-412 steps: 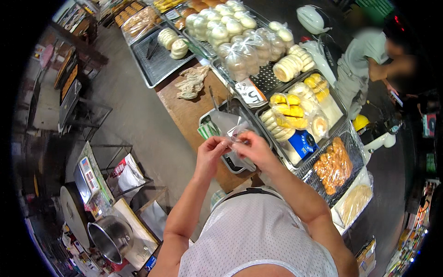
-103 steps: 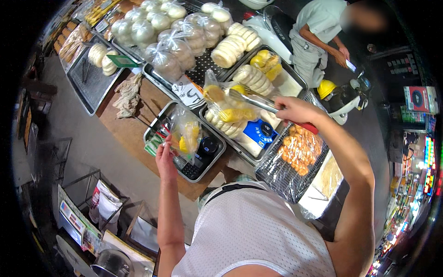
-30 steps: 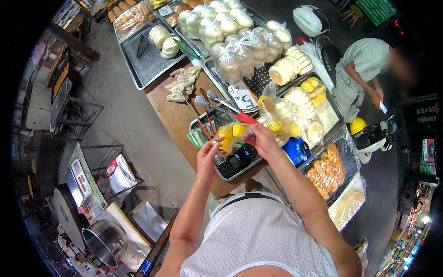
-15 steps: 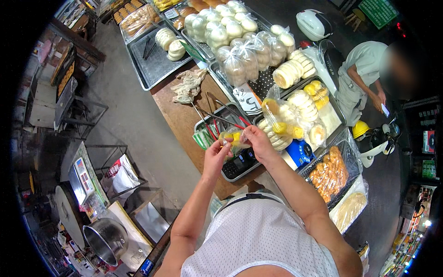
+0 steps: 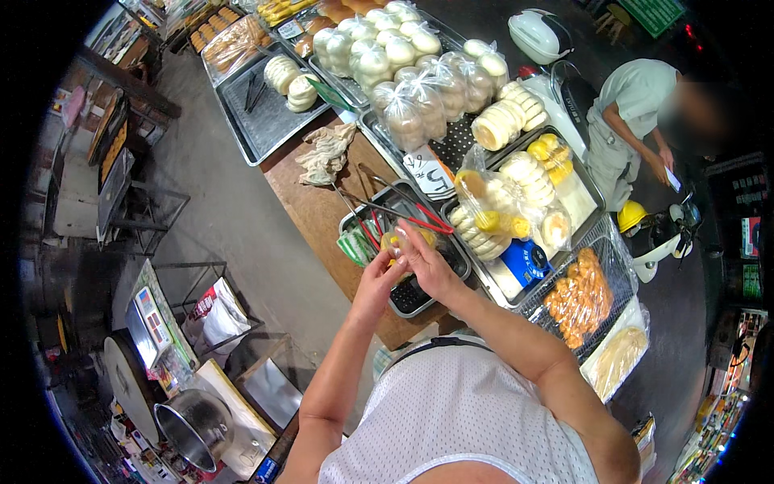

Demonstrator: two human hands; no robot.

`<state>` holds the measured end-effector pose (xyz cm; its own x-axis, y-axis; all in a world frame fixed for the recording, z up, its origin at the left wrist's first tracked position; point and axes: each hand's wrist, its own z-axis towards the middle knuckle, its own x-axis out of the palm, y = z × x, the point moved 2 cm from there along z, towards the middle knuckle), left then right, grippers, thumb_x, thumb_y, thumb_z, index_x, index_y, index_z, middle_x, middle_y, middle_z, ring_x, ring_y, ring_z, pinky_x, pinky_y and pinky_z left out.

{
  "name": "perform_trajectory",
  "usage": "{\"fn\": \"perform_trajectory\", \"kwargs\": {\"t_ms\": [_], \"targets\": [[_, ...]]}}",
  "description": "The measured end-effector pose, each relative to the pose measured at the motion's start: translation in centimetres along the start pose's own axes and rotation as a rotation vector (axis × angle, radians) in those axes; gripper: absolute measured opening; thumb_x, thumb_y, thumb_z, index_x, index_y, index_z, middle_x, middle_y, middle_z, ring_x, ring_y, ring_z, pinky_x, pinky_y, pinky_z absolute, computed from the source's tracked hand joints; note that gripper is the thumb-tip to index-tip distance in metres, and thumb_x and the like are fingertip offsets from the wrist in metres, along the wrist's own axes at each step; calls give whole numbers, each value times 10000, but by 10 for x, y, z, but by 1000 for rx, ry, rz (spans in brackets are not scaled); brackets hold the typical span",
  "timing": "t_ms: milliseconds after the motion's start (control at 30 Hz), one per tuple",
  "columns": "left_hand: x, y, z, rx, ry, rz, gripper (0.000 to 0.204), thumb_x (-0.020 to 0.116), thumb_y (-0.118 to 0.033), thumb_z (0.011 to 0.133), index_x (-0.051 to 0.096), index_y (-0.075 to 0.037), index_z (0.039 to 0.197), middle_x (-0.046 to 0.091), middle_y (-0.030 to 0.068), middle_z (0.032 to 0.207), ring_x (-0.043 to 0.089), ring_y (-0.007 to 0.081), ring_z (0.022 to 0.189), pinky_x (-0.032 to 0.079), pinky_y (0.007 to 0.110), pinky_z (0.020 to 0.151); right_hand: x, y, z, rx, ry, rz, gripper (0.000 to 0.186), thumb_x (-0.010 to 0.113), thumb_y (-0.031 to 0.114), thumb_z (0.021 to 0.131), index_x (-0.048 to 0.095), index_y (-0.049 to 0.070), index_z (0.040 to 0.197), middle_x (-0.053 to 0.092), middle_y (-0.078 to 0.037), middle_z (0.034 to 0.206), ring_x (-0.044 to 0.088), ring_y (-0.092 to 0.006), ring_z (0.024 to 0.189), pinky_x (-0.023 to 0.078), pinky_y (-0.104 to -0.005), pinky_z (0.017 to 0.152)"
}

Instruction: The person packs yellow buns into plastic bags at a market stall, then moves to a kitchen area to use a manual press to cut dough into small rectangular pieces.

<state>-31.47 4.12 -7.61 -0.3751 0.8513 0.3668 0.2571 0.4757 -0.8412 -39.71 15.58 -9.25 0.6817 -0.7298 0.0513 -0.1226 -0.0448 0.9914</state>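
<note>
My left hand [image 5: 379,278] and my right hand [image 5: 429,270] are close together over a small metal tray [image 5: 415,309] at the table's near edge. Between them is a clear plastic bag [image 5: 393,240] with something yellow inside, which both hands grip near its top. The fingers partly cover the bag, so its contents are not plain. Red-handled tongs [image 5: 423,222] lie across the tray, just beyond my fingers. A green-and-white packet [image 5: 355,246] sits at the tray's left side.
Right of my hands stands a tray of bagged buns [image 5: 532,181], with a blue card [image 5: 526,262] in front. Glazed fried pastries [image 5: 579,298] lie under plastic further right. A crumpled cloth [image 5: 326,153] rests on the wooden table [image 5: 294,194]. Another person [image 5: 633,113] is beyond the trays.
My right hand has moved left, closing in on my left hand at the bag. The black handset seen in the tray is now mostly hidden behind my right hand.
</note>
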Motion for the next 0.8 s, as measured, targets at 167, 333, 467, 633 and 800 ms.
{"fn": "perform_trajectory", "kwargs": {"t_ms": [167,333,467,633,800], "targets": [[-1,-3,-5,-106,60,32,386,708,-231,966,621,15,1250,667,57,1130,603,148,1076,425,306,997,-8,-12,11,216,215,291,563,362,438,1109,353,96,1556,597,-153,1351,615,-163,1077,511,-290,915],[-26,9,4,-78,-116,248,302,695,-193,969,659,21,1178,679,52,1062,613,133,1011,455,279,933,-22,-32,22,110,148,-30,420,472,374,1074,617,40,1285,683,-60,1011,620,-111,885,511,-288,791],[-96,38,26,-37,-205,343,260,711,-188,942,687,-8,1127,692,34,968,623,131,887,491,280,808,-38,-35,14,91,79,-554,273,672,305,891,691,56,1003,695,-110,842,686,-260,822,530,-414,743],[-101,78,33,-97,-233,938,233,742,-210,855,672,-22,973,620,18,758,586,142,684,483,320,641,-57,-87,4,107,98,-884,229,714,268,770,670,72,882,692,-149,819,676,-374,808,518,-493,712],[-133,100,48,-345,-261,128,168,706,-221,914,653,-66,876,662,24,810,641,162,751,511,317,682,-51,-106,18,508,-138,-138,163,676,181,843,629,48,761,661,-121,693,675,-277,676,497,-455,589]]}}
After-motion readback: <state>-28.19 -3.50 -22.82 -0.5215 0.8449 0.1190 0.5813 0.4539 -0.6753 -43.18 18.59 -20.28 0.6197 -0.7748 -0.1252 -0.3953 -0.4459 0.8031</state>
